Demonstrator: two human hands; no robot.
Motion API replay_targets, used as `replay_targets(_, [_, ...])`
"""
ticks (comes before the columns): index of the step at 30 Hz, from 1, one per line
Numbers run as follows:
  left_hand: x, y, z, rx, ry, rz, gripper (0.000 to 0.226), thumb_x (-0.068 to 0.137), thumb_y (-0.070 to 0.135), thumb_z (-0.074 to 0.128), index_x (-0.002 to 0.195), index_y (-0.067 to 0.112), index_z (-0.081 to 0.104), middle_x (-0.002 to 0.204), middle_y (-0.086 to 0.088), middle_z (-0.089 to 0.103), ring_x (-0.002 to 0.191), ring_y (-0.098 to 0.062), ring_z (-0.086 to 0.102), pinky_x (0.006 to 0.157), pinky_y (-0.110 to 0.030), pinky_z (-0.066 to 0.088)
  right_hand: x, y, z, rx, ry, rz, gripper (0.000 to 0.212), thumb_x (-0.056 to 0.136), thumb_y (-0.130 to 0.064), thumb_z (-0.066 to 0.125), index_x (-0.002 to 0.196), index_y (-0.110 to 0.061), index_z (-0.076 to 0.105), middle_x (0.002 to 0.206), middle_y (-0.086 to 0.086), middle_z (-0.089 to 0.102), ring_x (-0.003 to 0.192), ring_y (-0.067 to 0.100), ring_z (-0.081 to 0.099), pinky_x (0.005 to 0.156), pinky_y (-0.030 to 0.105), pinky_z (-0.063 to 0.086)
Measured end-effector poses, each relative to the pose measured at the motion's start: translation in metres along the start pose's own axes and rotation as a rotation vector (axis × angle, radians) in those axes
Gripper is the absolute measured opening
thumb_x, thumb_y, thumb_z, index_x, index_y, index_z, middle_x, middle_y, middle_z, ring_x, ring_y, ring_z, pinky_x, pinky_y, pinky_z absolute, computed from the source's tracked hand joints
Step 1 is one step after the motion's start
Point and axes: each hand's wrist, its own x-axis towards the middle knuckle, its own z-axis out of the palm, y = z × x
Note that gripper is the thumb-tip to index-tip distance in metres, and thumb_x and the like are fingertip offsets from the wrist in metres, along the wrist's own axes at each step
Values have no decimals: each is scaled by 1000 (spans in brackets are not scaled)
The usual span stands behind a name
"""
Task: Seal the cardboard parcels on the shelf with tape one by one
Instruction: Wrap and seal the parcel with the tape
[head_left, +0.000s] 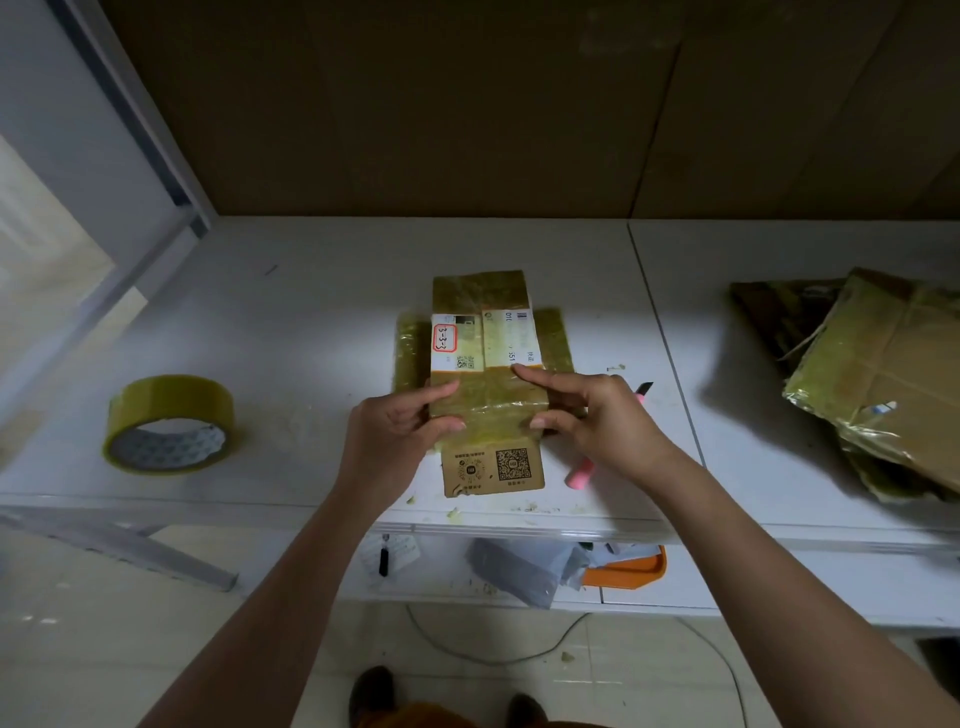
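1. Your left hand has its grip on the near left edge of the parcel: thumb on the taped top, fingers curled round the side. Your right hand pinches the near right corner with thumb and curled fingers, while its forefinger stretches out straight, its tip at the near edge of the white shipping label.

2. The parcel lies flat on the white shelf, near the front edge and directly ahead of you. It is wrapped in yellowish tape, with side flaps lying out left and right and a bare cardboard flap printed with QR codes sticking out towards you.

3. The step in hand looks like folding and squaring this parcel so it can be taped; the near flap is not yet closed.

4. The next move probably calls for tape. The tape roll stands well apart to your left, so one hand must let go while the other keeps the flaps pressed down.

5. A pink utility knife lies just beside the parcel, partly hidden under your right wrist, handy for cutting the strip.

6. A pile of other parcels waits at the far right of the shelf.
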Motion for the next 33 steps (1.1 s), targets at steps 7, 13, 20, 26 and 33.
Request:
replay_targets(7, [1,-1,-1,17,-9,-4,40,75,6,81,103,33,70,80,29,70,80,0,72,68,-12,55,1,0,-9,28,-49,-96,47,94,11,49,131,-14,60,131,-2,60,110,6,62,68,6,52])
replay_targets(13, [1,-3,-1,-3,-3,-10,42,75,5,80,105,33,70,85,27,71,85,-3,73,74,-20,59,7,4,-22,100,-218,-12,70,86,25,47,137,-23,56,135,-3,60,122,9,58,96,27,52])
replay_targets(20, [2,-6,0,-40,3,-13,43,74,5,81,101,36,71,88,24,72,88,-5,73,76,-23,59,1,2,-4,144,-34,-34,56,81,0,74,127,-30,63,122,12,65,101,12,69,47,36,58])
replay_targets(26, [2,-7,-1,-45,-12,-20,43,74,5,81,103,35,71,88,21,74,87,-4,73,76,-16,57,4,7,-13,71,-78,-126,46,92,12,53,129,-13,62,126,4,66,109,11,66,67,10,54])
replay_targets(33, [3,-6,0,-46,1,-30,42,74,4,81,102,33,72,88,23,73,86,-2,72,72,-12,55,6,10,-8,-47,4,-171,44,92,7,55,128,-17,63,122,-4,66,92,7,71,70,14,57])
